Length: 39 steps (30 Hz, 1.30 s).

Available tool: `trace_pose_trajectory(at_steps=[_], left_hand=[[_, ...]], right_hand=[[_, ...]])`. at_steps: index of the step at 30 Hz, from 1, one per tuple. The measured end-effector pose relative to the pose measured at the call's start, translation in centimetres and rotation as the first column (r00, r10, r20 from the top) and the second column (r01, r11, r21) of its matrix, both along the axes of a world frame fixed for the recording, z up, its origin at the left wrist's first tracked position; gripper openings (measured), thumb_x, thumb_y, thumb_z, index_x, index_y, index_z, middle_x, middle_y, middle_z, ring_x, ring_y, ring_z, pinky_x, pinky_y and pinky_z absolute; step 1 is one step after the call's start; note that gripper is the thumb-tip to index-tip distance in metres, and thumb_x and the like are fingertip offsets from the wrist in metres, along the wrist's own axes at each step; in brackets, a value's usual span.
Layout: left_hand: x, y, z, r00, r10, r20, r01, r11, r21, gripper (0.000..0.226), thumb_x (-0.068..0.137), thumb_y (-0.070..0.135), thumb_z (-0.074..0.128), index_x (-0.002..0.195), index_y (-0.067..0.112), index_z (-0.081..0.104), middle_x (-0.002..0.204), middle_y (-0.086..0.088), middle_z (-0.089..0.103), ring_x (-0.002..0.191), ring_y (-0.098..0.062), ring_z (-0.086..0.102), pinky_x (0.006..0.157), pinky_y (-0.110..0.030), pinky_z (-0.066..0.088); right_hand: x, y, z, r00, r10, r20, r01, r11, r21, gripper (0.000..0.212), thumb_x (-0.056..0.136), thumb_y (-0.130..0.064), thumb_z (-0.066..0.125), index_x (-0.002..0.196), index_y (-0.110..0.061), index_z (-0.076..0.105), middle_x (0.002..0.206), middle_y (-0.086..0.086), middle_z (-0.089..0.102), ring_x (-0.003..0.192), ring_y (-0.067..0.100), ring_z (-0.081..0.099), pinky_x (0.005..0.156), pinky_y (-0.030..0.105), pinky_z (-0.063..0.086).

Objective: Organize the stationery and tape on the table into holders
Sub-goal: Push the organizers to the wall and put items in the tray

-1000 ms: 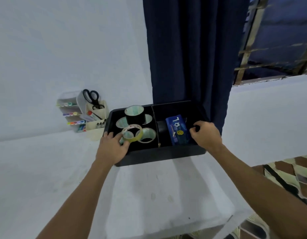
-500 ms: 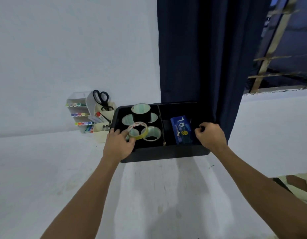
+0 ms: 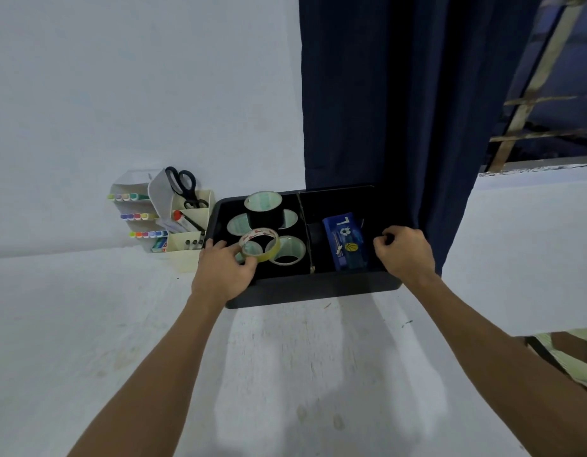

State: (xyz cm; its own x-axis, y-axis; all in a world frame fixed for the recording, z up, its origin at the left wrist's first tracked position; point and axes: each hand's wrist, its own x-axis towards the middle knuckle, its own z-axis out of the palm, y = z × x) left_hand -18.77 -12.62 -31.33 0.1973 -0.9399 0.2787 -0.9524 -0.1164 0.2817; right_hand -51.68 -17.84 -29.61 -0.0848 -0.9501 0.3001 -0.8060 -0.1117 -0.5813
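Just left of the frame's centre, a small yellowish tape roll (image 3: 260, 244) sits tilted over the left compartment of a black tray (image 3: 313, 288), pinched between the thumb and fingers of the left hand (image 3: 224, 270). Around it in that compartment lie several black tape rolls (image 3: 265, 209), one stacked above the rest. The right compartment holds a blue box (image 3: 346, 240). The right hand (image 3: 405, 253) has its fingers curled over the tray's right rim. In the mid-left, a white organizer (image 3: 178, 222) holds scissors (image 3: 183, 188) and coloured markers (image 3: 135, 216).

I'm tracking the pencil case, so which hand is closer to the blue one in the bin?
Right. The right hand sits just beside the blue pencil case; the left hand is across the divider, holding the yellow tape roll.
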Motion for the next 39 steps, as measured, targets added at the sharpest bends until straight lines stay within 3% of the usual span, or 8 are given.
trace_pose_trajectory(at_steps=[7, 12, 20, 24, 27, 30, 34, 39], left_hand=[[-0.3, 0.8, 0.5, 0.994, -0.008, -0.107, -0.001, 0.997, -0.08, 0.042, 0.077, 0.041, 0.045, 0.08, 0.008, 0.071, 0.079, -0.01, 0.062, 0.085, -0.032, 0.056, 0.092, -0.05, 0.045], [-0.5, 1.4, 1.9, 0.951, -0.047, -0.307, 0.018, 0.995, -0.096, 0.039, 0.084, 0.035, 0.051, 0.097, 0.005, 0.071, 0.1, -0.007, 0.065, 0.095, -0.024, 0.059, 0.084, -0.031, 0.045], [6.7, 2.2, 6.5, 0.918, 0.033, -0.396, -0.171, 0.932, -0.319, 0.034, 0.087, 0.017, 0.055, 0.118, 0.007, 0.064, 0.114, -0.011, 0.063, 0.103, -0.022, 0.059, 0.085, -0.024, 0.039], [13.9, 2.0, 7.7, 0.885, 0.159, -0.437, -0.311, 0.901, -0.302, 0.042, 0.086, 0.015, 0.057, 0.126, 0.005, 0.053, 0.121, -0.019, 0.054, 0.11, -0.03, 0.053, 0.087, -0.028, 0.037], [18.0, 1.3, 7.2, 0.818, 0.268, -0.508, -0.365, 0.926, -0.099, 0.064, 0.088, 0.022, 0.062, 0.141, 0.002, 0.033, 0.137, -0.023, 0.043, 0.124, -0.034, 0.045, 0.096, -0.035, 0.038], [20.6, -0.4, 5.6, 0.813, 0.259, -0.521, -0.283, 0.958, 0.034, 0.08, 0.083, 0.031, 0.069, 0.143, 0.0, 0.026, 0.138, -0.022, 0.046, 0.127, -0.037, 0.045, 0.096, -0.038, 0.04], [20.5, -3.0, 4.0, 0.734, 0.157, -0.661, -0.22, 0.975, -0.013, 0.082, 0.071, 0.042, 0.079, 0.131, 0.01, 0.033, 0.119, -0.005, 0.059, 0.111, -0.026, 0.058, 0.081, -0.029, 0.044], [19.6, -4.7, 3.2, 0.703, 0.111, -0.702, -0.295, 0.944, -0.146, 0.084, 0.066, 0.043, 0.083, 0.125, 0.008, 0.033, 0.117, -0.01, 0.061, 0.104, -0.027, 0.061, 0.073, -0.027, 0.042]], right_hand=[[0.0, -0.1, -0.2, 1.0, -0.008, -0.014, 0.008, 1.0, 0.008, 0.019, 0.087, -0.025, 0.056, 0.083, -0.011, 0.069, 0.072, 0.006, 0.067, 0.061, 0.022, 0.059, 0.054, 0.027, 0.046], [1.3, 0.3, 0.9, 0.984, 0.02, -0.175, -0.038, 0.994, -0.1, 0.021, 0.086, -0.016, 0.054, 0.093, -0.003, 0.07, 0.088, 0.012, 0.069, 0.078, 0.029, 0.061, 0.063, 0.034, 0.052], [18.5, 1.3, 5.2, 0.9, 0.436, -0.001, -0.426, 0.879, -0.216, 0.025, 0.087, -0.016, 0.056, 0.104, -0.004, 0.07, 0.101, 0.009, 0.071, 0.091, 0.021, 0.061, 0.086, 0.035, 0.051], [27.2, 0.1, 6.7, 0.832, 0.554, 0.005, -0.552, 0.83, -0.078, 0.019, 0.087, -0.012, 0.053, 0.079, -0.001, 0.067, 0.072, 0.007, 0.064, 0.069, 0.023, 0.056, 0.065, 0.029, 0.043], [31.4, -3.0, 6.0, 0.88, 0.474, -0.01, -0.474, 0.88, 0.028, 0.024, 0.087, -0.012, 0.051, 0.065, -0.008, 0.06, 0.066, 0.01, 0.059, 0.065, 0.026, 0.052, 0.063, 0.026, 0.039], [34.2, -6.5, 4.1, 0.927, 0.371, -0.055, -0.358, 0.919, 0.165, 0.025, 0.088, -0.023, 0.054, 0.089, -0.002, 0.067, 0.093, 0.015, 0.069, 0.089, 0.031, 0.063, 0.071, 0.028, 0.048], [35.6, -9.3, 2.2, 0.955, 0.265, -0.13, -0.222, 0.935, 0.278, 0.035, 0.086, -0.033, 0.055, 0.104, -0.004, 0.065, 0.109, 0.02, 0.065, 0.107, 0.038, 0.057, 0.08, 0.035, 0.048], [36.7, -10.1, 2.6, 0.95, 0.289, -0.117, -0.237, 0.913, 0.333, 0.019, 0.084, -0.022, 0.063, 0.08, -0.004, 0.059, 0.083, 0.017, 0.059, 0.084, 0.028, 0.059, 0.065, 0.026, 0.039]])
